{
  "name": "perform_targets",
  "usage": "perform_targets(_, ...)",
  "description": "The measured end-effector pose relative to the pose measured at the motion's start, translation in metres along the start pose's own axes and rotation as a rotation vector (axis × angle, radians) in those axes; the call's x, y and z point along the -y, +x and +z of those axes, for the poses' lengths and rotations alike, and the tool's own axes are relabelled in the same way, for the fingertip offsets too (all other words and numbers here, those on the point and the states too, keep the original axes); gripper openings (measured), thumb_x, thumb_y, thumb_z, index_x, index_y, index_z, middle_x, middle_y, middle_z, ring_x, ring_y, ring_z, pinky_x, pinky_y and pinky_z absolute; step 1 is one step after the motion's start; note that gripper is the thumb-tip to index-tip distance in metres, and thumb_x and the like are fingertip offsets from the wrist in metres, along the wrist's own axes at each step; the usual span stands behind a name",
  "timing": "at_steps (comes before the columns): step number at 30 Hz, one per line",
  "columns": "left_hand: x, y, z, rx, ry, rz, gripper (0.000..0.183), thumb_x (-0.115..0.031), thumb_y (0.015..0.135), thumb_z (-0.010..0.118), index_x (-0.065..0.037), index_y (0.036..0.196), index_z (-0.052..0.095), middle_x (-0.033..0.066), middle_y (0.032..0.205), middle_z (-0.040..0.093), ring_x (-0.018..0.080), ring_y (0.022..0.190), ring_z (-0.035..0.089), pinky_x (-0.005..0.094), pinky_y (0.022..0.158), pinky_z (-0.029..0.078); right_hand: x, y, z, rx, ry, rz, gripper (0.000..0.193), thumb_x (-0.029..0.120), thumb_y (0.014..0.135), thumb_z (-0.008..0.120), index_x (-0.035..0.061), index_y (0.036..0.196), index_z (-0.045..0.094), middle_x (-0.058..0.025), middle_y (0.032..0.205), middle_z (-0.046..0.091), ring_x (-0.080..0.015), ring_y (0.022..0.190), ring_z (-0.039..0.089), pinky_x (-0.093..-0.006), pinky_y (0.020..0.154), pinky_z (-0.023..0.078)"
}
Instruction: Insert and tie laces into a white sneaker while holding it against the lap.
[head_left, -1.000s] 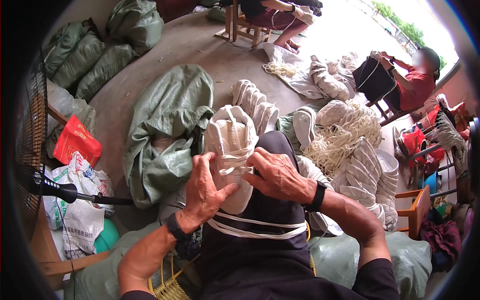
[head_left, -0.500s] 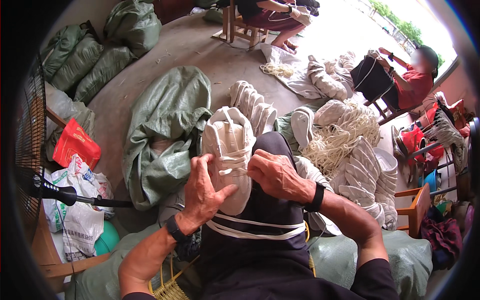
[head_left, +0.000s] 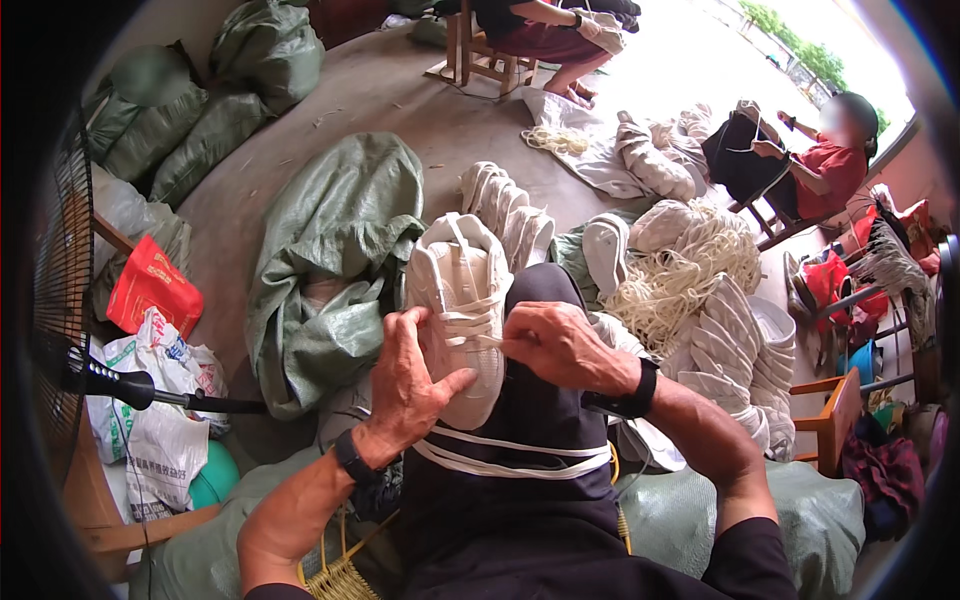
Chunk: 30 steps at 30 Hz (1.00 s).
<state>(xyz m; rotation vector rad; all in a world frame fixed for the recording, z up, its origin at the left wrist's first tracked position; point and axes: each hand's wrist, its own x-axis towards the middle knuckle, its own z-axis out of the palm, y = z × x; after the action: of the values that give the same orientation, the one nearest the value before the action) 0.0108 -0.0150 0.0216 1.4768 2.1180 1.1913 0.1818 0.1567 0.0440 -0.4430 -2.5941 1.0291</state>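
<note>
A white sneaker [head_left: 455, 275] rests against my dark-trousered leg, toe toward me and heel opening away. My left hand [head_left: 405, 385] grips its toe end, the thumb lying over the toe and the fingers along its left side. Flat white lacing [head_left: 470, 322] crosses the front of the shoe in a few rows. At its right edge my right hand [head_left: 565, 345] is closed in a pinch on the shoelace; the fingertips partly hide it. More white laces [head_left: 520, 462] stretch across my thigh below the toe.
A green woven sack [head_left: 330, 260] slumps ahead on the left. Ahead right lie a heap of loose laces [head_left: 690, 270] and stacked white shoes [head_left: 725, 345]. A black fan [head_left: 60, 290] stands at the left. Two other people sit farther off, one in a red shirt [head_left: 835, 170].
My right hand has turned slightly at the wrist and shifted a little right, still beside the lacing. My left hand and the sneaker barely move. The red-shirted person's hands have shifted.
</note>
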Motion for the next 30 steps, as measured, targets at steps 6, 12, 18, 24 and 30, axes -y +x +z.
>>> perform_targets(6,-0.001,-0.001,0.0,-0.005,0.008,-0.004,0.085,-0.021,0.068,0.091,0.001,0.135,0.043,0.02,0.122,0.051,0.0397,0.111,0.057,0.0451,0.095,0.05,0.007,0.008,0.015,0.024,-0.039,0.044,0.017,0.019,0.081,0.073,0.0033,0.081,0.067,-0.0169,0.074,0.068,-0.0371,0.075,0.069,-0.0473,0.068,0.051)
perform_targets(12,0.003,-0.001,0.002,0.017,0.021,-0.006,0.086,-0.019,0.067,0.091,0.0,0.136,0.042,0.0199,0.123,0.05,0.0399,0.112,0.057,0.0453,0.095,0.05,-0.004,-0.001,-0.01,0.103,0.082,0.127,0.013,0.012,0.083,0.074,0.0008,0.082,0.069,-0.0115,0.067,0.066,-0.0211,0.059,0.062,-0.035,0.059,0.049)
perform_targets(18,-0.004,0.0,0.001,-0.032,0.031,0.036,0.083,-0.018,0.069,0.089,-0.001,0.137,0.044,0.0156,0.124,0.051,0.0267,0.095,0.055,0.0395,0.089,0.049,0.002,0.005,-0.005,0.126,0.05,0.065,0.016,0.016,0.086,0.075,0.0005,0.086,0.07,-0.0112,0.066,0.065,-0.0214,0.058,0.06,-0.036,0.057,0.047)
perform_targets(24,-0.011,0.015,-0.008,-0.155,0.058,0.286,0.014,-0.001,0.085,0.072,-0.004,0.098,0.069,0.0101,0.096,0.061,0.0263,0.08,0.062,0.0377,0.071,0.051,0.0,-0.003,-0.023,0.087,0.24,0.192,0.017,0.016,0.086,0.073,0.0002,0.091,0.073,-0.0115,0.071,0.068,-0.0204,0.064,0.065,-0.0355,0.061,0.05)
perform_targets(30,-0.011,0.033,-0.01,-0.055,0.21,0.342,0.016,-0.004,0.082,0.076,-0.006,0.097,0.069,0.0069,0.091,0.063,0.0284,0.08,0.067,0.0407,0.067,0.053,-0.006,-0.01,-0.022,-0.054,0.314,0.276,0.017,0.013,0.087,0.072,-0.0012,0.096,0.072,-0.0075,0.071,0.066,-0.0131,0.064,0.06,-0.0316,0.062,0.05)
